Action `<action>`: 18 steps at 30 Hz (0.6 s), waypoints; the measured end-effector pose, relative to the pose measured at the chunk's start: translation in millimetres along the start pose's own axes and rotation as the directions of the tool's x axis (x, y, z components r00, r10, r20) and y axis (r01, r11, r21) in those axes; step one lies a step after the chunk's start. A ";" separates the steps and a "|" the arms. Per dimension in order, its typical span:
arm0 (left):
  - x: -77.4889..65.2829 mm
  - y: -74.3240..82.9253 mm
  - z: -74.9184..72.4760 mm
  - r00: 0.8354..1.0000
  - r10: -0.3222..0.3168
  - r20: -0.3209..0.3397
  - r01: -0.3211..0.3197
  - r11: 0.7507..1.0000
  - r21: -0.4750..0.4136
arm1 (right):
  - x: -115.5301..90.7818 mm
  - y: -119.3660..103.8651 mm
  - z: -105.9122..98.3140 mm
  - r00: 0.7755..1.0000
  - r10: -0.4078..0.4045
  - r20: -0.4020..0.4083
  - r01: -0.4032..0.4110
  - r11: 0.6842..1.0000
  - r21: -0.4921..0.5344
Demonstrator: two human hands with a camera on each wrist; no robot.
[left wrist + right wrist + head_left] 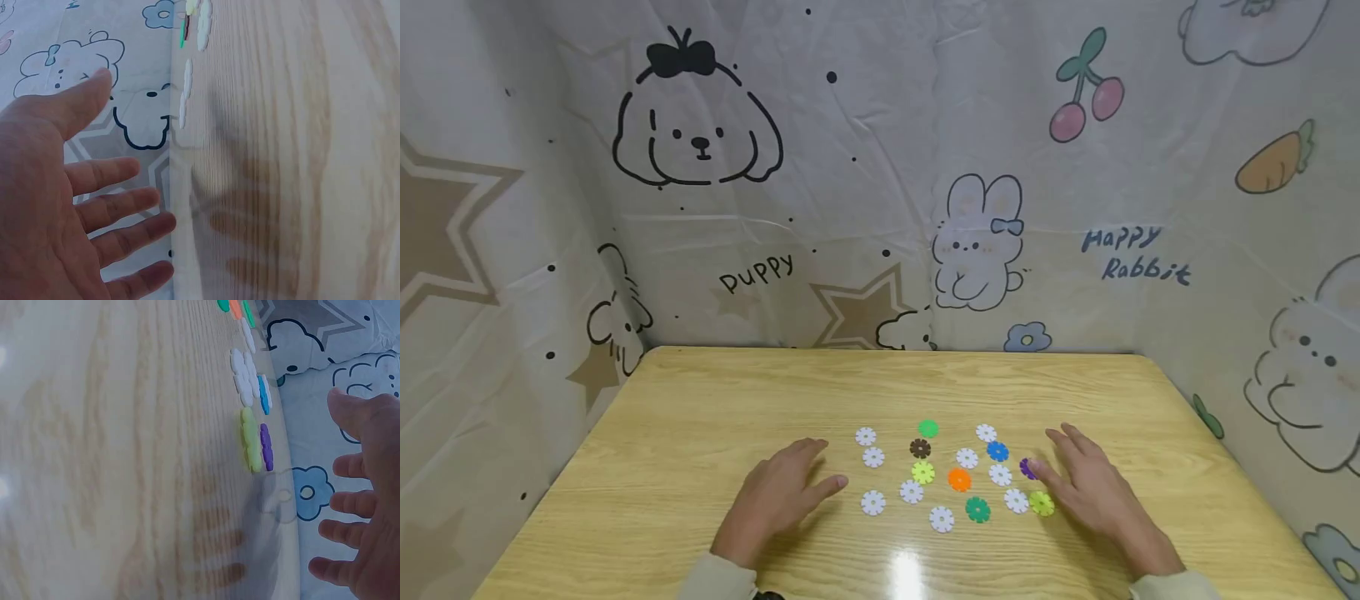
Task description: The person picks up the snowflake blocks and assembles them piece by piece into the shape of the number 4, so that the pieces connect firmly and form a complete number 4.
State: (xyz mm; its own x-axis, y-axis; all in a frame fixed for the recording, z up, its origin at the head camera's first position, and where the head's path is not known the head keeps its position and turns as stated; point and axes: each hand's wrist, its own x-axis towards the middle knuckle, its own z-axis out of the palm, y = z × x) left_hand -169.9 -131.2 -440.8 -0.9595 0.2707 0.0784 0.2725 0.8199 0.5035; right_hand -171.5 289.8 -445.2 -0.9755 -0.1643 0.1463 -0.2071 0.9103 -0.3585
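Observation:
Several flat notched discs, shaped like snowflakes, lie spread over the middle of the table. Many are white, like the white disc (942, 519); among the others are an orange disc (959, 480), a dark green disc (977, 510), a brown disc (921, 448) and a blue disc (997, 451). My left hand (781, 496) hovers left of them with fingers spread, holding nothing. On the other side my right hand (1093, 492) is held above the table, fingers extended, nearest the yellow-green disc (250, 440) and the purple disc (267, 447). Its thumb partly hides the purple disc in the head view.
The wooden table (715, 392) has rounded far corners. Behind it and along both sides hangs a printed cloth (850, 208) with cartoon drawings. A bright reflection falls on the table's near part.

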 end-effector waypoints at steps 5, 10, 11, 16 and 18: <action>1.2 2.7 4.0 1.000 -0.014 0.027 0.015 0.999 -0.037 | 1.9 -1.2 1.2 1.000 0.015 0.005 -0.015 1.000 0.021; 2.5 6.3 7.9 0.999 -0.017 0.048 0.019 0.999 -0.045 | 3.3 -1.3 2.4 1.000 0.020 -0.009 -0.020 1.000 0.019; 2.7 7.2 8.6 0.999 -0.014 0.050 0.017 0.999 -0.046 | 3.5 -1.2 2.8 1.000 0.021 -0.011 -0.021 1.000 0.019; 3.6 11.6 12.4 0.999 0.016 0.049 -0.014 0.999 -0.047 | 4.8 0.4 5.5 1.000 0.021 -0.023 -0.020 0.999 0.026; 3.9 13.1 13.5 0.998 0.034 0.044 -0.032 0.999 -0.040 | 5.3 0.8 6.5 0.999 0.020 -0.026 -0.019 0.999 0.028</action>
State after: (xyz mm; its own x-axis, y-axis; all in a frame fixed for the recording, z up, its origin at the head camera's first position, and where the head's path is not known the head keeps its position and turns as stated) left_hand -169.1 -112.5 -445.5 -0.9455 0.3206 0.0573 0.3003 0.7900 0.5345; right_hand -177.3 287.2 -450.8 -0.9771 -0.1366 0.1630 -0.1907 0.9021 -0.3871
